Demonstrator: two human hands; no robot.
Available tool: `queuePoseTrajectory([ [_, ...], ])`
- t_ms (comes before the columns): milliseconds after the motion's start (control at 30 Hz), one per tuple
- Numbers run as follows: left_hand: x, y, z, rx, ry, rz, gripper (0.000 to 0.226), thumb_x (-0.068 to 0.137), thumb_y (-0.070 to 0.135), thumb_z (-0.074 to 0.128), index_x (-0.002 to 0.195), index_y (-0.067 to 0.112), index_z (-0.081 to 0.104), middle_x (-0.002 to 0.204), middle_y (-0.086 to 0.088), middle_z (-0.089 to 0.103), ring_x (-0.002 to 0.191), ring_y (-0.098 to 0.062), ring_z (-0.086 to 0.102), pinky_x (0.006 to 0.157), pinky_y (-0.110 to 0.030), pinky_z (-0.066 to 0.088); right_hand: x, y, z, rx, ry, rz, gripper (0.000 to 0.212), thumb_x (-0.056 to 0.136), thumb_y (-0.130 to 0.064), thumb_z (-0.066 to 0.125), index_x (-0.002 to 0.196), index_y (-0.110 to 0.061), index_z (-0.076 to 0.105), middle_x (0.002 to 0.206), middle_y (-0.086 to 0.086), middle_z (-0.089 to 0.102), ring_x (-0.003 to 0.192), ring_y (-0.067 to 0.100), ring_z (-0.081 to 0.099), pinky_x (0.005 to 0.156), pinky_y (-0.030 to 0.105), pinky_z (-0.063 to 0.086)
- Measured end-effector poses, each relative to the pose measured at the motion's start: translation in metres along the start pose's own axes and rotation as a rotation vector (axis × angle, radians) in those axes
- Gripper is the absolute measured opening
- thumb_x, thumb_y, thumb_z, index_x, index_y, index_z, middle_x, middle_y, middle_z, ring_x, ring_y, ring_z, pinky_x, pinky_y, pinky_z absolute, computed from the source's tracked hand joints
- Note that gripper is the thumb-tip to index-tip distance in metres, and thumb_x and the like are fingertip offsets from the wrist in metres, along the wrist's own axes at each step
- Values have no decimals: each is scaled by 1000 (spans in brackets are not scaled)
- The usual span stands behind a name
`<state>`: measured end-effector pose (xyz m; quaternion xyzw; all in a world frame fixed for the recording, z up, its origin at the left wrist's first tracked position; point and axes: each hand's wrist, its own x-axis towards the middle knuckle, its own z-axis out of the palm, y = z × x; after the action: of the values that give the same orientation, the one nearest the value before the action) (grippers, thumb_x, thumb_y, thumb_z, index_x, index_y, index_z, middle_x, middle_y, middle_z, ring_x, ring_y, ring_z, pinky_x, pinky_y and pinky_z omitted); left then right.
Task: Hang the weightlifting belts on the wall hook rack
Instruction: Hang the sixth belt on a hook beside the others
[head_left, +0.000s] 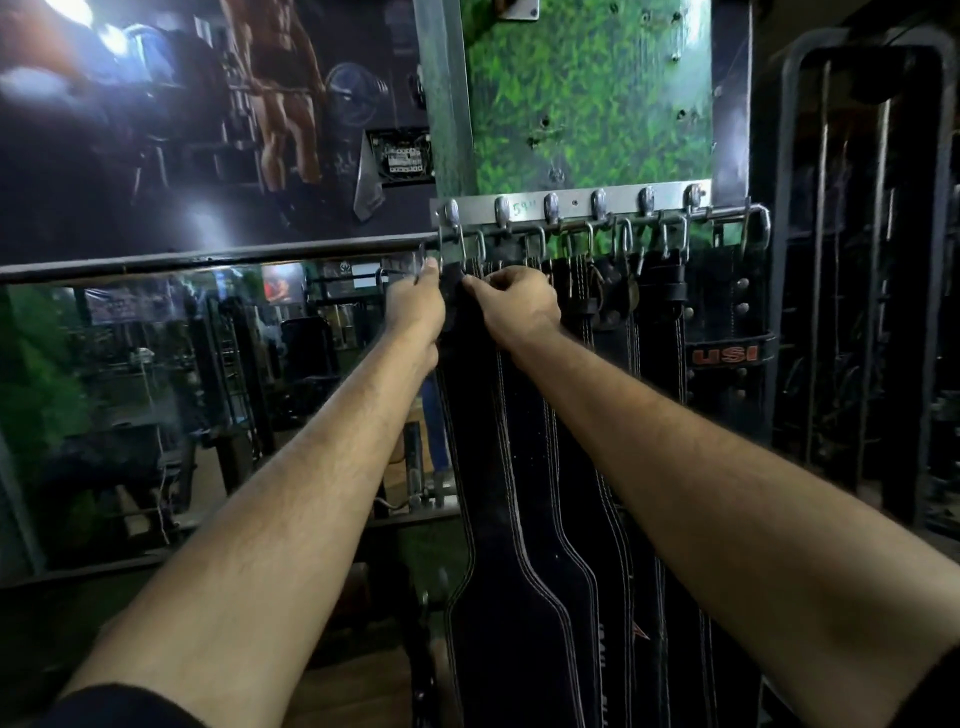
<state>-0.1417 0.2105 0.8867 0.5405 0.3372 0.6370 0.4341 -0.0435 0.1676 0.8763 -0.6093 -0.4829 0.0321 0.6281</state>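
A metal wall hook rack (571, 203) with several hooks is fixed below a green panel. Several black weightlifting belts hang from it by their buckles. The leftmost black belt (498, 519), with white stitching, hangs straight down between my arms. My left hand (418, 306) grips its top edge and buckle at the leftmost hook (451, 218). My right hand (511, 301) pinches the same belt's top from the right side. A belt marked USI (727, 353) hangs at the far right.
A mirror (156, 395) with a dark rail above it fills the left. A dark poster with bright glare covers the upper left wall. A black metal frame (872, 260) stands at the right. The floor below is dim.
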Motion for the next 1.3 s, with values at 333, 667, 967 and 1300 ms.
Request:
queuePoseTrajectory([
  [333, -30, -48, -18, -222, -203, 96, 7, 98, 14, 62, 100, 10, 66, 98, -4, 73, 87, -11, 71, 73, -25, 56, -42, 79, 4, 321, -326, -65, 37, 88, -38, 74, 89, -1, 74, 93, 25, 75, 74, 26, 67, 74, 56, 59],
  [667, -66, -151, -42, 57, -148, -2, 53, 75, 44, 81, 104, 3, 64, 115, -11, 70, 108, -23, 66, 97, -40, 52, -89, 173, 17, 320, -616, -32, 34, 89, -26, 76, 90, 7, 70, 85, 16, 75, 69, 15, 69, 65, 34, 59],
  [967, -119, -267, -91, 357, -294, -79, 27, 90, 26, 74, 78, 7, 60, 70, -2, 68, 68, 0, 65, 67, -30, 56, -169, 275, 46, 18, -582, 73, 36, 81, -48, 80, 69, -18, 62, 61, -9, 60, 54, 5, 54, 54, 33, 46],
  [1300, -157, -306, -124, 290, -285, -272, 25, 80, 14, 82, 102, 18, 72, 95, 5, 78, 91, -10, 75, 77, -26, 58, -204, 312, 37, 382, -572, 379, 35, 82, -11, 82, 113, 1, 72, 110, 14, 77, 102, 24, 75, 91, 36, 60],
])
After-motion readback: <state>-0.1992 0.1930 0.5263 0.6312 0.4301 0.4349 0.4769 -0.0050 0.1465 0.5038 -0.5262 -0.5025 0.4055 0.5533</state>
